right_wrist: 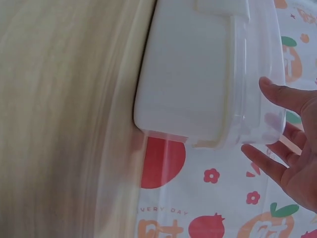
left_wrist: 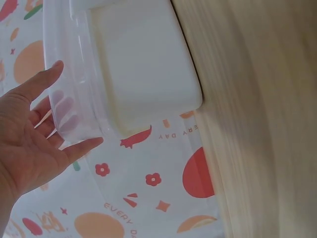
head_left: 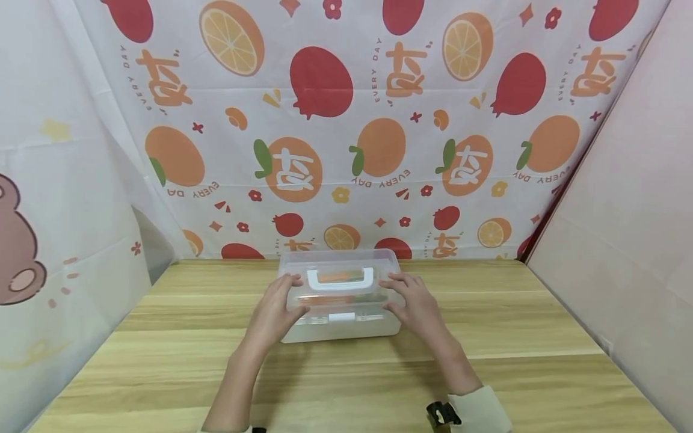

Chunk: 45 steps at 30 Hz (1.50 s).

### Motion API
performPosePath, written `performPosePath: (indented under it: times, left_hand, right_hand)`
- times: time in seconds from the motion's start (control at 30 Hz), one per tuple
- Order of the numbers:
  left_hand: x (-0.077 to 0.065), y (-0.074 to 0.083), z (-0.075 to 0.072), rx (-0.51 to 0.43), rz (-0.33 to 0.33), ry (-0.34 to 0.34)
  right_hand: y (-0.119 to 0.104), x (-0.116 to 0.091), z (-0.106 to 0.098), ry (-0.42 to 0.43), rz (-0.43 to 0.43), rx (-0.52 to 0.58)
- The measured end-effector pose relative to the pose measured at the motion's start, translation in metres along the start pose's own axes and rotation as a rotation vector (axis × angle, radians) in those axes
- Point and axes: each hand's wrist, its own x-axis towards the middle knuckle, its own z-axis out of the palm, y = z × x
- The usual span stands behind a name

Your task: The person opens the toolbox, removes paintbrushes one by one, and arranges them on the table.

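A storage box with a white base, a clear lid and a white carrying handle on top stands upright on the wooden table. A white latch sits at the middle of its front, and orange and green patches show through the lid. My left hand is spread at the lid's left end, thumb toward the front, with fingertips at the clear plastic. At the right end my right hand mirrors it, fingers apart and only slightly bent. Neither hand touches the handle.
The wooden table extends on both sides of the box. Close behind it hangs a fruit-patterned cloth. Pale cloth walls border the right side, and a bear-printed cloth hangs at the left.
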Motion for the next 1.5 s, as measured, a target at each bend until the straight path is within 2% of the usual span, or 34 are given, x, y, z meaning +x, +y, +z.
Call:
performPosePath:
  times: [0.27,0.63,0.83,1.1,1.5]
  left_hand:
    - [0.003,0.004,0.003,0.027,0.023,0.001]
    - [0.001,0.006,0.011,0.050,0.106,0.035]
    - [-0.004,0.008,0.012,0.053,0.145,0.046]
    - [-0.007,0.009,0.012,0.075,0.155,0.056]
    - [-0.008,0.015,0.014,0.117,0.159,0.042]
  right_hand:
    - [0.009,0.004,-0.007,0.007,-0.051,0.006]
    - [0.010,0.002,-0.020,-0.093,0.019,-0.003]
    - [0.008,-0.003,-0.023,-0.118,0.017,-0.026]
    - [0.003,-0.006,-0.026,-0.135,-0.001,-0.059]
    - [0.004,-0.007,-0.035,-0.159,0.010,-0.045]
